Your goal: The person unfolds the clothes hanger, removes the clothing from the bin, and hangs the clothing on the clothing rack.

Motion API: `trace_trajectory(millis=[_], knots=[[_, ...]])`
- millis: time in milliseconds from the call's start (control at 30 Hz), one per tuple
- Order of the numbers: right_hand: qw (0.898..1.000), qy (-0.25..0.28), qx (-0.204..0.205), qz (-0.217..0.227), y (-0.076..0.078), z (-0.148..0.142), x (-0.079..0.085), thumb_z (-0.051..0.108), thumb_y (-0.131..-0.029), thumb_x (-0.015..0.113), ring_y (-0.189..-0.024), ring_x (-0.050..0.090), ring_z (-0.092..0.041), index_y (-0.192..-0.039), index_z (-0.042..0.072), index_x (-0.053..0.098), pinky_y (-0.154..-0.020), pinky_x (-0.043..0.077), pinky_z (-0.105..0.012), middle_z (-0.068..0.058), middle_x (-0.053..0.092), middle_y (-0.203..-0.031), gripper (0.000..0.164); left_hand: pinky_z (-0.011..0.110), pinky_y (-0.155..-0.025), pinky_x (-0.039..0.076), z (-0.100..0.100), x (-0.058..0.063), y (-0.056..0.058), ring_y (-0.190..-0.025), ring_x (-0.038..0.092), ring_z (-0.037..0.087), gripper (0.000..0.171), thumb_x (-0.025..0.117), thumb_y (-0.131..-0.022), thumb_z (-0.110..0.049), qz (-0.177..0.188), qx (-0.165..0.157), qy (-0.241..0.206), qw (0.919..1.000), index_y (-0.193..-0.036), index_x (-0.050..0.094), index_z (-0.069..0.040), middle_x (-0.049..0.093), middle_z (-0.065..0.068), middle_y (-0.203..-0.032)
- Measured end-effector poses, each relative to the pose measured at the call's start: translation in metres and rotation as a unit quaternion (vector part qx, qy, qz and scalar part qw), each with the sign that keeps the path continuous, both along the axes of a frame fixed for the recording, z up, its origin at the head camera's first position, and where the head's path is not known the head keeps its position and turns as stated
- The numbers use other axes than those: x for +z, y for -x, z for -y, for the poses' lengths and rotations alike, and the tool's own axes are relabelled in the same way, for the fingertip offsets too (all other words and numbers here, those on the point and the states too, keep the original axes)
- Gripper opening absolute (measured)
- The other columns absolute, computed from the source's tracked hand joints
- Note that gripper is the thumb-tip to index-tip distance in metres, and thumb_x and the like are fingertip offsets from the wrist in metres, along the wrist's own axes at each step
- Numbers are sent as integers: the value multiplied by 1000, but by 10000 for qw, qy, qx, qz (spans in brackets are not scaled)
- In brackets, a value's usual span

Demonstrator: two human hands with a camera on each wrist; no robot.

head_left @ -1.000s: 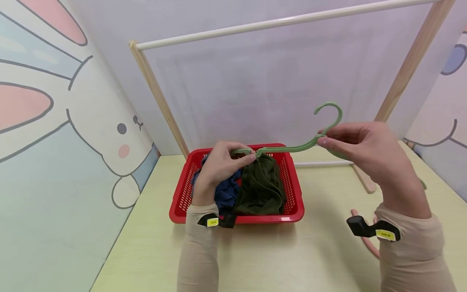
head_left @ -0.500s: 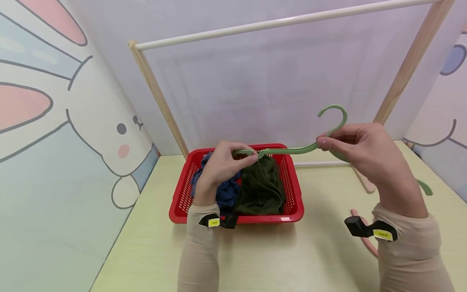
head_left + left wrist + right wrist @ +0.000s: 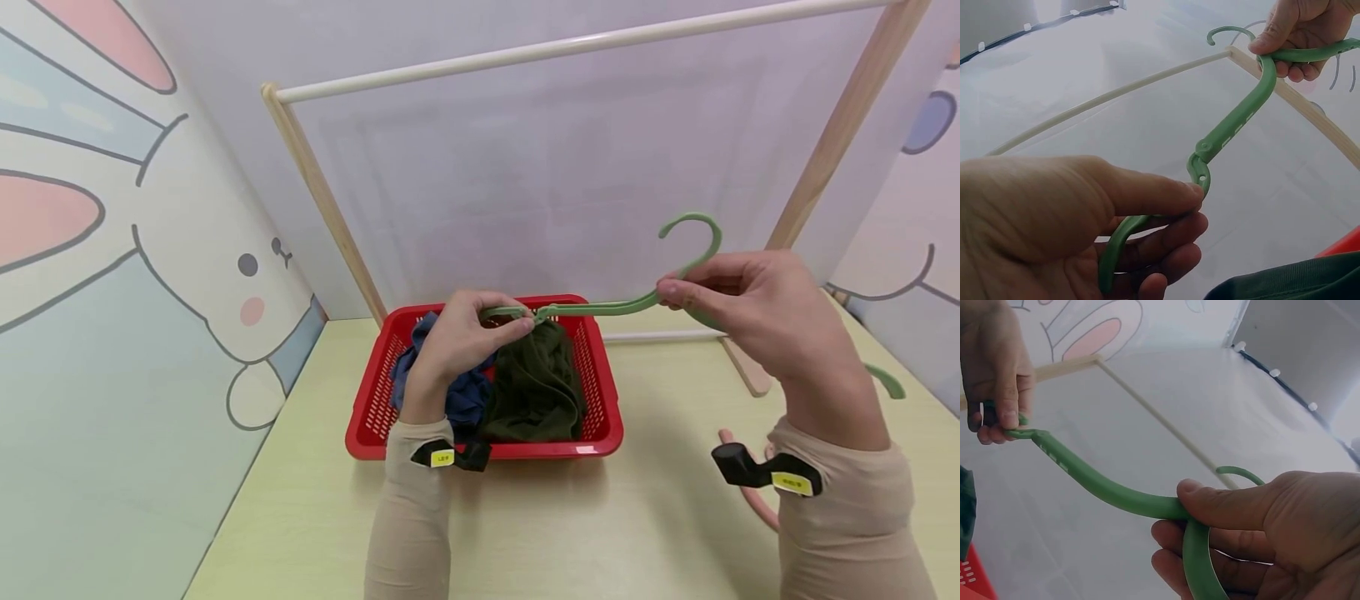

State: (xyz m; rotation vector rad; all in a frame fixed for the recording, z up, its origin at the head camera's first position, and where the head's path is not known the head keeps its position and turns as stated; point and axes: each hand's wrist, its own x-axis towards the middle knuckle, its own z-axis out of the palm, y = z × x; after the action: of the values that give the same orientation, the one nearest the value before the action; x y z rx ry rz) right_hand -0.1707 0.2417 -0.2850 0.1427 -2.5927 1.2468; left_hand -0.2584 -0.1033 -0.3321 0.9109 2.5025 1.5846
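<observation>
Change: right hand [image 3: 757, 312] has drifted slightly right and up since a second ago — green hanger [image 3: 600, 307] stretched a touch flatter; its folding arm seems to be opening.
Right grip: thumb and fingers pinch the hanger's neck, just below the hook.
Left grip: left hand [image 3: 461, 337] curls round the hanger's left arm, thumb at the hinge.
Hanger: held in air above the red basket [image 3: 360, 421] of clothes [image 3: 536, 383], at the table's [image 3: 600, 533] far edge.
Behind: wooden rack [image 3: 517, 52].

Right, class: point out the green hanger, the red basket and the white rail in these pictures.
green hanger [image 3: 600, 307], head view, on its arm between the two hands.
red basket [image 3: 604, 392], head view, on its right wall.
white rail [image 3: 525, 52], head view, on the middle of the bar.
</observation>
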Motion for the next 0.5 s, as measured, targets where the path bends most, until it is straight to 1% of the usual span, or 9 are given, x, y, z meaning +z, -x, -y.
trace_trajectory(millis=[67, 133, 200, 233, 300, 367, 467, 500], knots=[[10000, -24, -4, 7, -1, -1, 0, 43, -101, 85, -96, 71, -8, -119, 21, 89, -77, 52, -20, 14, 83, -97, 28, 32, -69, 53, -1, 0, -1, -83, 67, 34, 16, 79, -106, -19, 27, -40, -60, 10000, -116, 85, -9, 80, 7, -114], [10000, -25, 1, 9, -1, -3, 0, 43, -101, 85, -97, 71, -8, -119, 21, 88, -77, 53, -20, 14, 83, -99, 29, 31, -73, 56, -2, 0, -1, -90, 72, 34, 20, 79, -106, -19, 83, -43, -138, 9999, -122, 84, -10, 78, 7, -120], [10000, 20, -19, 12, -1, -6, 0, 43, -101, 85, -97, 71, -7, -120, 20, 88, -77, 53, -19, 14, 83, -100, 30, 32, -82, 61, -3, 0, -1, -102, 76, 31, 27, 78, -106, -20, 145, 22, -252, 9996, -132, 80, -11, 76, 6, -132], [10000, 40, -63, -7, -2, -8, 0, 43, -101, 85, -98, 71, -7, -120, 20, 88, -78, 53, -18, 13, 83, -101, 30, 35, -88, 63, -4, 0, -1, -110, 76, 29, 33, 79, -106, -20, 135, 81, -304, 9994, -138, 77, -13, 74, 6, -138], [9998, 150, -135, -38, -2, -12, 0, 42, -101, 85, -99, 72, -4, -121, 17, 88, -80, 52, -15, 12, 84, -104, 32, 41, -96, 64, -5, 1, -2, -121, 74, 27, 44, 80, -105, -23, 110, 277, -426, 9986, -148, 71, -16, 69, 4, -149], [9994, 268, -212, -88, -3, -16, 0, 40, -101, 85, -98, 73, -1, -121, 14, 88, -81, 51, -12, 12, 85, -103, 32, 48, -106, 61, -6, 1, -2, -131, 69, 28, 54, 81, -104, -25, 49, 514, -566, 9971, -155, 65, -19, 64, 4, -156], [9984, 441, -326, -132, -3, -22, 0, 38, -101, 85, -97, 73, 1, -120, 12, 87, -81, 50, -10, 16, 84, -98, 32, 55, -113, 56, -7, 1, -4, -137, 63, 32, 64, 83, -102, -27, -29, 827, -797, 9934, -161, 58, -21, 61, 8, -158], [9979, 496, -387, -138, -4, -24, 0, 38, -101, 86, -96, 72, 1, -120, 12, 88, -80, 50, -10, 17, 84, -96, 32, 56, -115, 54, -7, 1, -5, -139, 61, 32, 67, 83, -102, -27, -47, 899, -868, 9921, -163, 56, -21, 60, 9, -158]])
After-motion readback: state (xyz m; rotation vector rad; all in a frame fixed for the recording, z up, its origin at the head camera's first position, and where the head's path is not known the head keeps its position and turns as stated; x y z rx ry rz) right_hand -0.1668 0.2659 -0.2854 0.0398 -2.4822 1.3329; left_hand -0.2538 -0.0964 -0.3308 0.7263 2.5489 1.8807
